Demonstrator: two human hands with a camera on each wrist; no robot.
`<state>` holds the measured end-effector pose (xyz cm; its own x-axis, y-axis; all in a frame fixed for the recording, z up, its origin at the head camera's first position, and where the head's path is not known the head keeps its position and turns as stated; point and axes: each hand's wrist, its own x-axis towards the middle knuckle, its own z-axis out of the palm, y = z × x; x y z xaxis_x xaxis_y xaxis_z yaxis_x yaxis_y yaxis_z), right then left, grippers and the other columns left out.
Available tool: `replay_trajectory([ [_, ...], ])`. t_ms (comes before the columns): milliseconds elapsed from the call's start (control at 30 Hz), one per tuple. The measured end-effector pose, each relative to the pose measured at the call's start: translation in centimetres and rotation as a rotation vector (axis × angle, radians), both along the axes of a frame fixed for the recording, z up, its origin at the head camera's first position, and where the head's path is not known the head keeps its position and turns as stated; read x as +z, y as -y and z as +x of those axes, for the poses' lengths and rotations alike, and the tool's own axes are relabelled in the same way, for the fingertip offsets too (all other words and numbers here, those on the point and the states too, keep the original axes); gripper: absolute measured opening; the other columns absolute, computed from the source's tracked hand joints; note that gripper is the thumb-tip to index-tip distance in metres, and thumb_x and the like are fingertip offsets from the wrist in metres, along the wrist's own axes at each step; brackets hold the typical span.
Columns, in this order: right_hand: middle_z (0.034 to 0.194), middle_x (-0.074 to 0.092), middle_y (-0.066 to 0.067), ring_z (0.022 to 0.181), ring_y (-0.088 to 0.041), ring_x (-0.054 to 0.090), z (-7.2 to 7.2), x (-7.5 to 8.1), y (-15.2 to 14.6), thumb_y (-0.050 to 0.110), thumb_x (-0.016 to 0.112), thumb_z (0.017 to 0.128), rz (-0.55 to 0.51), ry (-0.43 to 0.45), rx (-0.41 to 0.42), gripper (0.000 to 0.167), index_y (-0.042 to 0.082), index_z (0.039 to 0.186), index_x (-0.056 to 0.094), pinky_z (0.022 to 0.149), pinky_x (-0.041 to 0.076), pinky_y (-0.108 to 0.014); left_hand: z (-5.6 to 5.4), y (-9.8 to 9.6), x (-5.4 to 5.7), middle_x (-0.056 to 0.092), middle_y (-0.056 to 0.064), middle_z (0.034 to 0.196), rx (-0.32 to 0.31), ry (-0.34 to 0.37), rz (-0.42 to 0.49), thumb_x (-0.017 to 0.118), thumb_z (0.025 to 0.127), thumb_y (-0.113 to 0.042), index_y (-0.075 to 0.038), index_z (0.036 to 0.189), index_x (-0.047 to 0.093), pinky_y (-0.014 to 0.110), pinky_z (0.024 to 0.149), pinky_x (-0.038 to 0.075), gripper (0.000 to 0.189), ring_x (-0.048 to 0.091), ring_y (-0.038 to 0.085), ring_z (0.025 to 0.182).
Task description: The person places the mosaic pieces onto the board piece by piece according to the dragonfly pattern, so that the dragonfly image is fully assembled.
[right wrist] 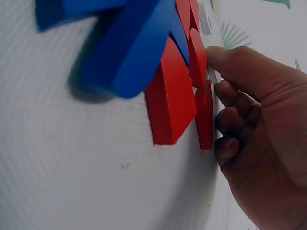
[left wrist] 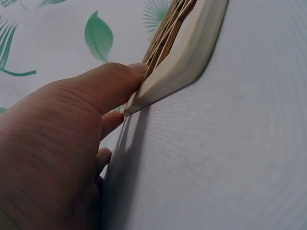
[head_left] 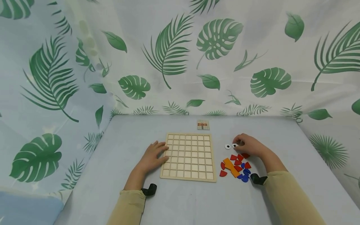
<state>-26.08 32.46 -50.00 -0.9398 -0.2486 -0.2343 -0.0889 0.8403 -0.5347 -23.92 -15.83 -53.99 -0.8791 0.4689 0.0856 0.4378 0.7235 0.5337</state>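
Note:
A wooden grid board [head_left: 187,179] lies in the middle of the table. My left hand [head_left: 153,157] rests at its left edge, thumb and fingertips touching the rim; the left wrist view shows the thumb [left wrist: 110,84] laid over that rim. To the right of the board, my right hand [head_left: 250,145] pinches a white disc with a black centre [head_left: 235,145] between thumb and fingers, down at the table. A second such disc [head_left: 227,146] lies just left of it. Close below the right hand are red wedge pieces [right wrist: 172,96], seen large in the right wrist view.
Blue rounded pieces [head_left: 245,178] and orange strips [head_left: 232,168] lie among the red ones, right of the board. A small pattern card [head_left: 203,124] sits behind the board. Leaf-printed curtains [head_left: 174,62] stand at the table's back and sides.

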Motion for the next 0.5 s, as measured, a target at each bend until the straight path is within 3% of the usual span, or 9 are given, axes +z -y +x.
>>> replay_trajectory([
  [233, 0.105, 0.059, -0.008, 0.095, -0.024, 0.053, 0.02, -0.02, 0.14, 0.028, 0.070, 0.091, 0.012, -0.008, 0.003, 0.027, 0.013, 0.111, 0.062, 0.079, 0.057, -0.031, 0.14, -0.25, 0.21, 0.047, 0.009, 0.152, 0.014, -0.043, 0.027, 0.068, 0.093, -0.036, -0.018, 0.129, 0.060, 0.061, 0.123, 0.016, 0.041, 0.027, 0.041, 0.148],
  [400, 0.105, 0.061, -0.010, 0.090, -0.023, 0.055, -0.01, 0.37, 0.30, 0.032, 0.069, 0.091, 0.017, 0.010, -0.019, 0.030, 0.014, 0.113, 0.060, 0.070, 0.057, -0.029, 0.03, -0.45, 0.03, 0.048, 0.010, 0.150, 0.036, -0.057, 0.013, 0.069, 0.092, -0.038, -0.018, 0.125, 0.061, 0.058, 0.124, 0.017, 0.039, 0.030, 0.041, 0.147],
  [500, 0.107, 0.062, -0.010, 0.091, -0.024, 0.055, -0.07, 0.63, 0.53, 0.033, 0.068, 0.092, 0.022, 0.000, -0.022, 0.031, 0.015, 0.116, 0.060, 0.071, 0.058, -0.030, -0.07, -0.61, -0.10, 0.048, 0.010, 0.150, 0.053, -0.065, 0.003, 0.069, 0.092, -0.039, -0.018, 0.122, 0.061, 0.058, 0.123, 0.019, 0.038, 0.031, 0.041, 0.146],
])
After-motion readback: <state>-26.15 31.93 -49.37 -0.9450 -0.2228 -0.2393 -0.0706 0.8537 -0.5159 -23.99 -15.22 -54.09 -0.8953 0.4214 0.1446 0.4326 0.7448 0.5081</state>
